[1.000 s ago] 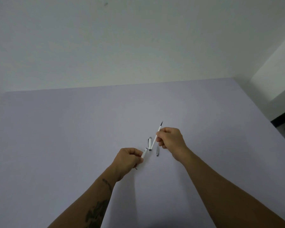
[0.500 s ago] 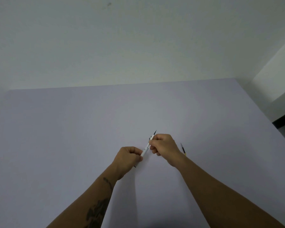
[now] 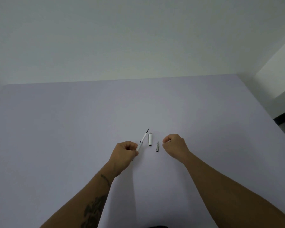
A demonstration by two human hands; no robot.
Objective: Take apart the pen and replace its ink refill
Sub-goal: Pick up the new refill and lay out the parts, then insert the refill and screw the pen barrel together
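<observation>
A wide, pale lavender table (image 3: 72, 129) fills the frame; at its centre the left hand (image 3: 124, 153) pinches a slim white pen barrel (image 3: 141, 143) with its dark-tipped refill (image 3: 146, 133) protruding. The right hand (image 3: 174, 145) curls loosely nearby, apparently empty. Between them lie a white cap (image 3: 150, 139) and a grey metal tip cone (image 3: 157, 146), loose, liable to roll if nudged; no containers are visible.

A single head-worn view looks forward and down over the table (image 3: 56, 129).
</observation>
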